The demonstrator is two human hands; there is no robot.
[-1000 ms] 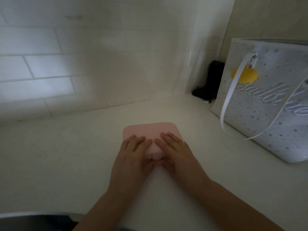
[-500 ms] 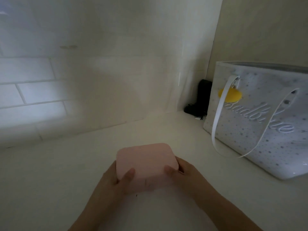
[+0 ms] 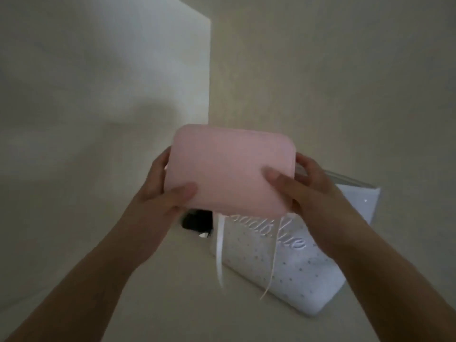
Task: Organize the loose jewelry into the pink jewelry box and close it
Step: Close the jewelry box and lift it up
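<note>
The pink jewelry box [image 3: 232,169] is closed and held in the air at the centre of the view, above the counter [image 3: 187,292], with its lid facing the camera. The left hand [image 3: 160,188] grips the box at its 8 o'clock corner: the thumb lies across the lid and the fingers curl behind the left edge. The right hand [image 3: 306,186] grips the box at its 4 o'clock corner in the same way, thumb on the lid and fingers wrapped behind the right edge. Both forearms enter from the lower edge of the view. At 5 o'clock from the box, a white tote bag [image 3: 296,265] with small dots, raised script lettering and white straps stands on the counter, partly hidden by the box. At 7 o'clock from the box, a small black object [image 3: 197,219] sits against the wall; its type cannot be determined. No loose jewelry is visible on the counter.
</note>
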